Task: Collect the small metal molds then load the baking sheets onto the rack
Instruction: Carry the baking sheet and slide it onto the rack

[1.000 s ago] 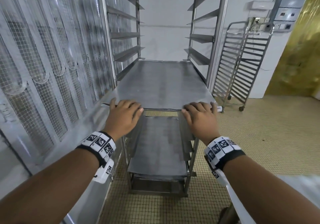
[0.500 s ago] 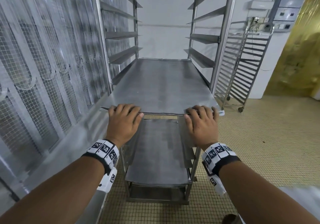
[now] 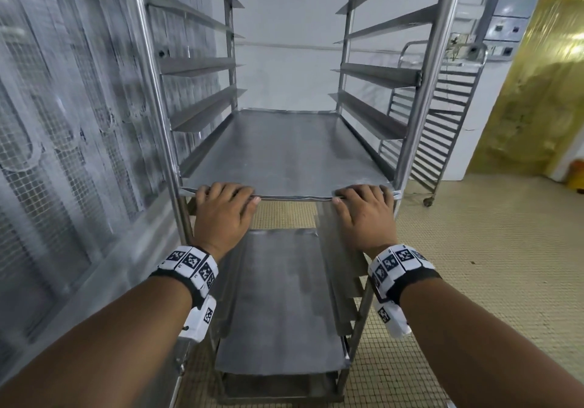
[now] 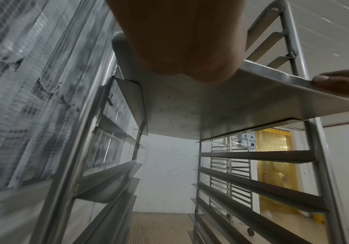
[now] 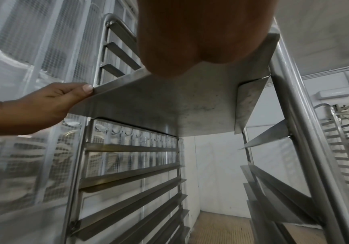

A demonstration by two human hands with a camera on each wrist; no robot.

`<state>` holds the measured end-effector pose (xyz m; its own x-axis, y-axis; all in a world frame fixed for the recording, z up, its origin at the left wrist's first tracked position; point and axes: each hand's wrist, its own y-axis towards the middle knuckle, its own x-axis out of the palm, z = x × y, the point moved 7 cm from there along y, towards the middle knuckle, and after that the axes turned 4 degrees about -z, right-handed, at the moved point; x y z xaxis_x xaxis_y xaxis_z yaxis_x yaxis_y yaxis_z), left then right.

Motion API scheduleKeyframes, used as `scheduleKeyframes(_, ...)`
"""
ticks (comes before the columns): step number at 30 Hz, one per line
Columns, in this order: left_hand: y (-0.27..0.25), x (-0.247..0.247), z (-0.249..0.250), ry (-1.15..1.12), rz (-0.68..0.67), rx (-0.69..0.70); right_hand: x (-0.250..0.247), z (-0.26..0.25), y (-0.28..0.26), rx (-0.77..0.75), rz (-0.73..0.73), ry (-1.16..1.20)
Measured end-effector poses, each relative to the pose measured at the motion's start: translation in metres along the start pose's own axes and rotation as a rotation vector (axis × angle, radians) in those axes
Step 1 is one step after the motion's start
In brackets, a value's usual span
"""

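A flat metal baking sheet [image 3: 284,155] lies on a pair of rails of the steel rack [image 3: 426,91], nearly all the way in. My left hand [image 3: 226,205] grips its near edge at the left corner, fingers on top. My right hand [image 3: 363,208] grips the same edge at the right corner. From below, the left wrist view shows the sheet's underside [image 4: 211,107] and my right thumb [image 4: 336,80] on its edge. My left hand [image 5: 43,105] pinches that edge in the right wrist view. Lower in the rack sits another sheet [image 3: 278,306]. No small molds are in view.
A wire-mesh wall [image 3: 63,123] runs close along the rack's left side. A second, bare rack [image 3: 442,117] on castors stands behind to the right. Beige tiled floor [image 3: 474,265] lies open on the right, and a yellow strip curtain [image 3: 537,91] hangs beyond.
Both hands have pushed the sheet forward along the rails, deeper into the rack. I stand closer to the rack than a second ago.
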<state>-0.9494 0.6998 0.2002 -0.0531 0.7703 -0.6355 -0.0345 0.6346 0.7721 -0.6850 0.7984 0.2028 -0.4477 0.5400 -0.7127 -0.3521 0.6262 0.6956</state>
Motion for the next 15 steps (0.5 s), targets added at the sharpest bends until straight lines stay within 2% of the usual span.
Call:
scheduleKeyframes(10,0.054,0.055,-0.036,-0.14,-0.241,-0.059,0.045,0.015,0.068,0.138,-0.248,0.162)
scheduleKeyframes(15,0.072,0.066,-0.044,-0.174,-0.35,-0.116,0.059,0.014,0.081,0.225,-0.308,0.172)
